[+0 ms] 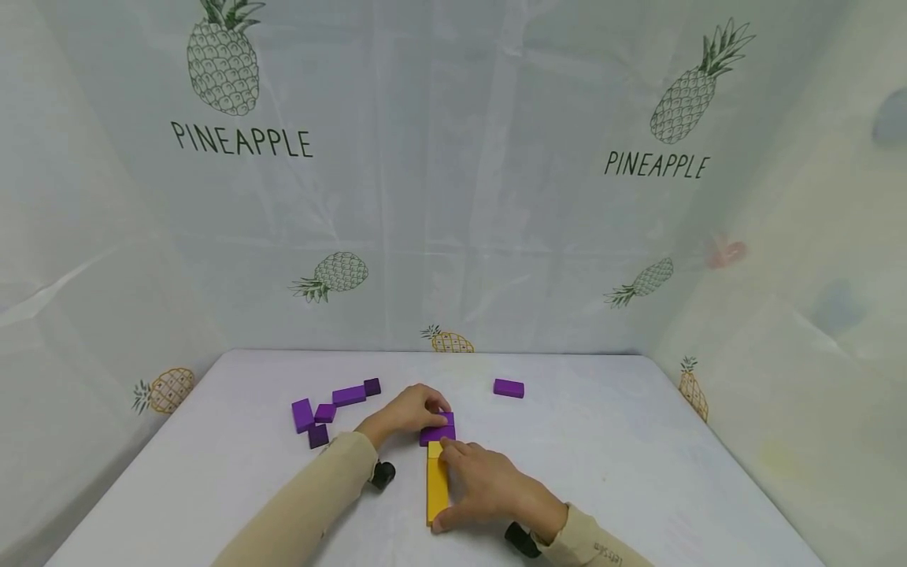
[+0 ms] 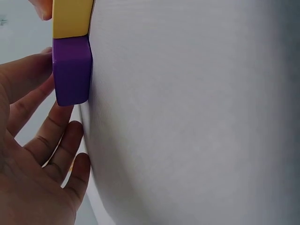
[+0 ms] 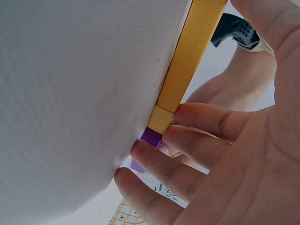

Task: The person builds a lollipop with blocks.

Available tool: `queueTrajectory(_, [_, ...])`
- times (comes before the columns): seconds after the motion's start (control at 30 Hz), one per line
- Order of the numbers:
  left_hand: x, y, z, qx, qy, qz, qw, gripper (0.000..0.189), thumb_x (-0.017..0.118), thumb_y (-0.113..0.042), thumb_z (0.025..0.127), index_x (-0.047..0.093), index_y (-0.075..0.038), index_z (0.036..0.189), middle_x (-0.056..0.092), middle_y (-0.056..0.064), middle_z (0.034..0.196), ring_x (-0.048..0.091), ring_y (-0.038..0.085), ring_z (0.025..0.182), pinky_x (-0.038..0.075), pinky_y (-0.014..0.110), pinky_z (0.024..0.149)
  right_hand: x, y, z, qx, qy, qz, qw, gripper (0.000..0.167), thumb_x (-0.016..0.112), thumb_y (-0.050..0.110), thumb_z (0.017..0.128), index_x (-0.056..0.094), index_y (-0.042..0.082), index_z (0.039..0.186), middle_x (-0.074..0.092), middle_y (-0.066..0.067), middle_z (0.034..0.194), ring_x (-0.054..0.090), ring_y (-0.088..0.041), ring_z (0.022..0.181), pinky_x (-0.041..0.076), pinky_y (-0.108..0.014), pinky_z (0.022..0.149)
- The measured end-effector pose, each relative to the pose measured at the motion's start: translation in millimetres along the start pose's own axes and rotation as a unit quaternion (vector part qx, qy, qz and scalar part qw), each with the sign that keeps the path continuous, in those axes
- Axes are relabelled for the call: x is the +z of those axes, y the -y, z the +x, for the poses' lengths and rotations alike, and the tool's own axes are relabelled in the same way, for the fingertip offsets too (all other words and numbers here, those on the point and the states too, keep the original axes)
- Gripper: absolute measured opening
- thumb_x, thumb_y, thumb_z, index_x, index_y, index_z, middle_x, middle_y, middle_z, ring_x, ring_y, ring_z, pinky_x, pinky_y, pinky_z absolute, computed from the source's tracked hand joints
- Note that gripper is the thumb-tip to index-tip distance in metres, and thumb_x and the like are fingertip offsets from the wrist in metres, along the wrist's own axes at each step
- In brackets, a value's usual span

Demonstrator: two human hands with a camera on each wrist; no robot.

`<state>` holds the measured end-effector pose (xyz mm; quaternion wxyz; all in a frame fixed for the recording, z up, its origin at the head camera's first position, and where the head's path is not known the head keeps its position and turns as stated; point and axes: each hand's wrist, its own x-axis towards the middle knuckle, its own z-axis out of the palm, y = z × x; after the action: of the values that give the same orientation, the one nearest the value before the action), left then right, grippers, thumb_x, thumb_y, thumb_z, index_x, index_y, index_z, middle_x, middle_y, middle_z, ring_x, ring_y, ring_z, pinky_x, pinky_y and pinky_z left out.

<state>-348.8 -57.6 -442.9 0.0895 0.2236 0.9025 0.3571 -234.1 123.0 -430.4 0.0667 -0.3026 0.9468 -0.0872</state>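
In the head view, a purple block [image 1: 437,435] lies at the middle of the table, with another purple block at its far side partly under my fingers. My left hand [image 1: 413,409] pinches there with thumb and fingertips; in the left wrist view the purple block [image 2: 72,70] meets a yellow block [image 2: 72,18]. A long yellow block [image 1: 437,492] with a short yellow block [image 1: 435,450] at its far end runs toward me from the purple ones. My right hand [image 1: 489,482] spans the yellow pieces, thumb at the near end and fingertips by the short block [image 3: 161,119].
On the table's left lie several purple blocks [image 1: 349,396], some darker. One purple block [image 1: 509,388] sits alone at the back right. A white curtain [image 1: 453,197] printed with pineapples stands behind the white table [image 1: 638,457].
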Motion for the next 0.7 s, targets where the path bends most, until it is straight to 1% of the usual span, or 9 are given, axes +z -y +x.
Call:
queueTrajectory(0.17, [-0.5, -2.4, -2.2, -0.009, 0.002, -0.006, 0.9999, 0.013, 0.072, -0.023, 0.086, 0.073, -0.024, 0.099, 0.061, -0.006, 0.091, 0.053, 0.016, 0.089, 0.048, 0.039, 0.089, 0.3, 0.7, 0.3, 0.002, 0.002, 0.000, 1.0000, 0.093, 0.063, 0.081, 0.062, 0.051, 0.018, 0.129, 0.042, -0.001, 0.147, 0.047, -0.022, 0.126, 0.047, -0.046, 0.093])
queueTrajectory(0.47, [-0.2, -0.2, -1.6, -0.002, 0.001, 0.006, 1.0000, 0.014, 0.071, -0.022, 0.087, 0.072, -0.024, 0.101, 0.060, -0.006, 0.091, 0.053, 0.016, 0.088, 0.048, 0.037, 0.087, 0.2, 1.4, 0.6, 0.006, 0.001, -0.002, 1.0000, 0.093, 0.064, 0.081, 0.061, 0.051, 0.018, 0.129, 0.043, -0.001, 0.146, 0.048, -0.022, 0.124, 0.048, -0.046, 0.092])
queueTrajectory(0.7, [-4.8, 1.0, -3.7, 0.005, 0.001, 0.005, 1.0000, 0.022, 0.071, -0.025, 0.087, 0.071, -0.019, 0.108, 0.059, -0.003, 0.094, 0.052, 0.017, 0.088, 0.049, 0.035, 0.082, -0.3, 1.6, 0.3, 0.005, 0.002, 0.000, 1.0000, 0.094, 0.064, 0.081, 0.061, 0.052, 0.018, 0.129, 0.043, -0.001, 0.146, 0.050, -0.021, 0.121, 0.050, -0.044, 0.088])
